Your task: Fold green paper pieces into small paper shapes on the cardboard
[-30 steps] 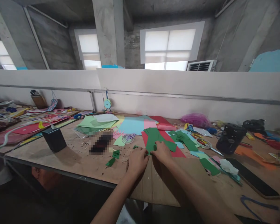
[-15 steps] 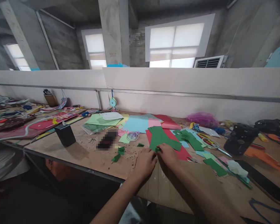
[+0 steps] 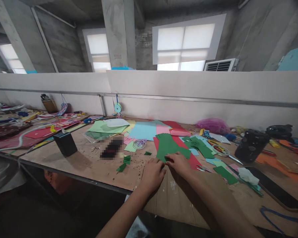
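Observation:
My left hand [image 3: 152, 173] and my right hand [image 3: 178, 164] meet at the fingertips over the near edge of the work area. Both have their fingers curled in a pinch. A small piece of green paper [image 3: 167, 159] shows between them, mostly hidden by the fingers. Just beyond lies a larger green sheet [image 3: 169, 145], on top of a red sheet [image 3: 195, 160]. Left of my left hand are small folded green pieces [image 3: 126, 159] and another green scrap [image 3: 147, 153]. Scissors [image 3: 202, 168] lie partly visible right of my right hand.
More cut green paper [image 3: 203, 147] and a ring of tape [image 3: 221, 150] lie to the right, near a dark phone [image 3: 275, 188] and a black cup-like object [image 3: 250, 145]. A black box [image 3: 65, 144] stands at the left. Light blue paper [image 3: 144, 130] lies behind.
The view has shifted slightly to the right. Both hands stay together, and less of the small green piece shows between the fingers.

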`<action>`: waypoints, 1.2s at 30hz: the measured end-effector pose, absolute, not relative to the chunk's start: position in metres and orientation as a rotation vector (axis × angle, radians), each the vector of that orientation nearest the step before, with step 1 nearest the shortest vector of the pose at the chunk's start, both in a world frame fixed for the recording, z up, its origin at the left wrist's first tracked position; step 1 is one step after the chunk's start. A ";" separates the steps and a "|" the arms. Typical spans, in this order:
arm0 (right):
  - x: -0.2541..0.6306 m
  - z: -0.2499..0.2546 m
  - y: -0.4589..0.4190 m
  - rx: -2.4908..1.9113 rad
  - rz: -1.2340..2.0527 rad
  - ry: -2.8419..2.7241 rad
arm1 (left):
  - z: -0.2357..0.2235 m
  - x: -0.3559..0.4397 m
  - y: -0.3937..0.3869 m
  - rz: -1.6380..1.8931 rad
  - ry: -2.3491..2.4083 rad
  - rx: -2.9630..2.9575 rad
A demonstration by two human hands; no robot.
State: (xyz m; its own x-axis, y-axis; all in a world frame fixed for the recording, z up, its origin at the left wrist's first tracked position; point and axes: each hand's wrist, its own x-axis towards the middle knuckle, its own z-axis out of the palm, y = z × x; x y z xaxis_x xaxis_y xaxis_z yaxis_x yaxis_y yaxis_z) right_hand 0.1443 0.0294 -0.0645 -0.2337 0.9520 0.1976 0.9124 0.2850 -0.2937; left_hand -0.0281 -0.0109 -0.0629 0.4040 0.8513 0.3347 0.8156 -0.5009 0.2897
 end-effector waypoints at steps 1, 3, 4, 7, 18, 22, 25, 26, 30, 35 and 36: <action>0.143 -0.065 0.027 -1.702 0.148 -2.216 | -0.063 -0.028 -0.011 0.690 1.524 2.570; 0.140 -0.066 0.024 -1.723 0.107 -2.196 | -0.063 -0.028 -0.010 0.697 1.526 2.574; 0.138 -0.066 0.023 -1.732 0.085 -2.189 | -0.063 -0.028 -0.011 0.698 1.528 2.574; 0.135 -0.065 0.023 -1.749 0.021 -2.179 | -0.062 -0.028 -0.011 0.697 1.528 2.570; 0.131 -0.065 0.019 -1.683 -0.022 -2.170 | -0.068 -0.031 -0.005 0.896 1.453 2.379; 0.133 -0.066 0.021 -1.648 0.048 -2.154 | -0.073 -0.035 0.004 1.051 1.463 2.118; 0.131 -0.067 0.020 -1.619 0.083 -2.145 | -0.073 -0.037 0.007 1.090 1.423 2.055; 0.130 -0.068 0.019 -1.611 0.090 -2.134 | -0.073 -0.037 0.008 1.107 1.407 2.038; 0.129 -0.069 0.016 -1.605 0.109 -2.001 | -0.075 -0.038 0.009 1.226 1.372 1.884; 0.141 -0.064 0.015 -1.540 0.176 -1.781 | -0.073 -0.039 0.013 1.340 1.329 1.668; 0.144 -0.061 0.014 -1.509 0.195 -1.768 | -0.070 -0.039 0.013 1.329 1.314 1.627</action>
State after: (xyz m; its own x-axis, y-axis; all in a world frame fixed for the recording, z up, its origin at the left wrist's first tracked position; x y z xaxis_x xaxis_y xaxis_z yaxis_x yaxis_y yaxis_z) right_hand 0.1442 0.0143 -0.0612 0.0169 0.8894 0.4569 0.7684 0.2808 -0.5751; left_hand -0.0393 0.0135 -0.0696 -0.0168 0.9528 0.3032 0.2919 -0.2854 0.9129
